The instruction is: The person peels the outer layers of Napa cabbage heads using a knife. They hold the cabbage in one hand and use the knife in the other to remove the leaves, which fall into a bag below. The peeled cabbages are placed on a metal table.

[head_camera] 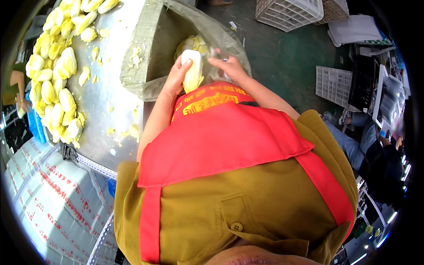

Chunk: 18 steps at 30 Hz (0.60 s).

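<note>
My left hand (178, 75) grips a small napa cabbage (192, 71), its white base turned away from me and its yellow leaf tips toward my red apron (212, 139). Just right of the cabbage is my right hand (231, 68), blurred, with a ring on one finger; whether it holds the clear film-like blur beside it I cannot tell. Under and beyond both hands gapes a large woven plastic sack (159, 39) with more cabbage leaves (195, 43) inside. On the metal table (102, 126) to the left lies a long pile of small yellow cabbages (54, 86).
Leaf scraps lie on the table and the sack's edge. White plastic crates (290, 13) stand on the green floor at the top right, another crate (333, 86) farther right. A seated person (371, 149) is at the right, and another person's arm (18, 82) shows beyond the pile.
</note>
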### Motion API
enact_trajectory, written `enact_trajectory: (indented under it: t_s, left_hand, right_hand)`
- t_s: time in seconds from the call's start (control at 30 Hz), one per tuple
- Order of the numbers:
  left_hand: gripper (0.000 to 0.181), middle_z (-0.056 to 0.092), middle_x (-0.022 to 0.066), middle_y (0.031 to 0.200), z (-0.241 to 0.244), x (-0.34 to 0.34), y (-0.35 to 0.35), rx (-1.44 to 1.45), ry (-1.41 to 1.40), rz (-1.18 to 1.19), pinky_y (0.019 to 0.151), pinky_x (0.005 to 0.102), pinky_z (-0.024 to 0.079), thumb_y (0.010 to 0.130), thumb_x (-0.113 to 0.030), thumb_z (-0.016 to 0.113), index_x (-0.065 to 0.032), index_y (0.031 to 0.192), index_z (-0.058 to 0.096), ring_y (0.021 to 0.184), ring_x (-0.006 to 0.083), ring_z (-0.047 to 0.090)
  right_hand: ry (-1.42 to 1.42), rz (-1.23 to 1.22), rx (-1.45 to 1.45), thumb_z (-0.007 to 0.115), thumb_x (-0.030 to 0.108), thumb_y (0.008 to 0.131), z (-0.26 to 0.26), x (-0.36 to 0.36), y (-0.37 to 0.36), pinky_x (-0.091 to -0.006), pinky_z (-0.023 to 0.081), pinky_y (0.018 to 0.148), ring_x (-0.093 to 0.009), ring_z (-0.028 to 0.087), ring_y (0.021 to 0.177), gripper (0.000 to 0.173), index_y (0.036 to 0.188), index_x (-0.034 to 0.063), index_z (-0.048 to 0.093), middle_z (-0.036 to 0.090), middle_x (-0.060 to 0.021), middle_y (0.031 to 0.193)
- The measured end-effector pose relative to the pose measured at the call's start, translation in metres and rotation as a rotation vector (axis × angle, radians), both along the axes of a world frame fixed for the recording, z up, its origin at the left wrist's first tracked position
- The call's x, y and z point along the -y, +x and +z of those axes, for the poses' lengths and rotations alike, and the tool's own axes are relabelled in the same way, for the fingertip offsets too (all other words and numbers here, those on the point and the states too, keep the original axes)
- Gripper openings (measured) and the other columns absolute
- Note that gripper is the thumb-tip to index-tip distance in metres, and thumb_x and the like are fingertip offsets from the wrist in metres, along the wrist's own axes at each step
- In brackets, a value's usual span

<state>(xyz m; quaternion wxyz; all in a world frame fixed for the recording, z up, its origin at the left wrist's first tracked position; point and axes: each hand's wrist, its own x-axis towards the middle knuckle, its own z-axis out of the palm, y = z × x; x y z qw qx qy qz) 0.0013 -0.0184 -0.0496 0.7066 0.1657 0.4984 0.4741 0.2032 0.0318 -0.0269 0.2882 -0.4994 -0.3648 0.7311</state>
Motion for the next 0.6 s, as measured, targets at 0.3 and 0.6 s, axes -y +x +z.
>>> enact_trajectory:
  t_s: [0.3,0.6]
  left_hand:
    - [0.067,0.056,0.0124,0.123,0.002,0.0,0.015,-0.414,0.227,-0.251,0.096,0.0288,0.041,0.08,-0.029,0.074,-0.0001,0.133,0.045,0.111,0.0176,0.054]
    - [0.054,0.062,0.0097,0.113,0.015,-0.004,0.024,-0.156,0.12,-0.135,0.085,0.0272,0.048,0.087,-0.021,0.067,-0.0008,0.132,0.047,0.1,0.0143,0.059]
  right_hand:
    - [0.012,0.222,0.007,0.066,0.015,0.075,-0.001,-0.003,0.004,-0.0247,0.046,0.062,-0.011,0.057,0.072,0.043,0.115,0.0003,0.058,0.061,-0.0049,0.089]
    - [0.141,0.167,0.11,0.063,0.012,0.073,-0.022,-0.002,0.002,-0.0265,0.047,0.065,-0.013,0.059,0.072,0.04,0.109,-0.0042,0.059,0.064,-0.0079,0.084]
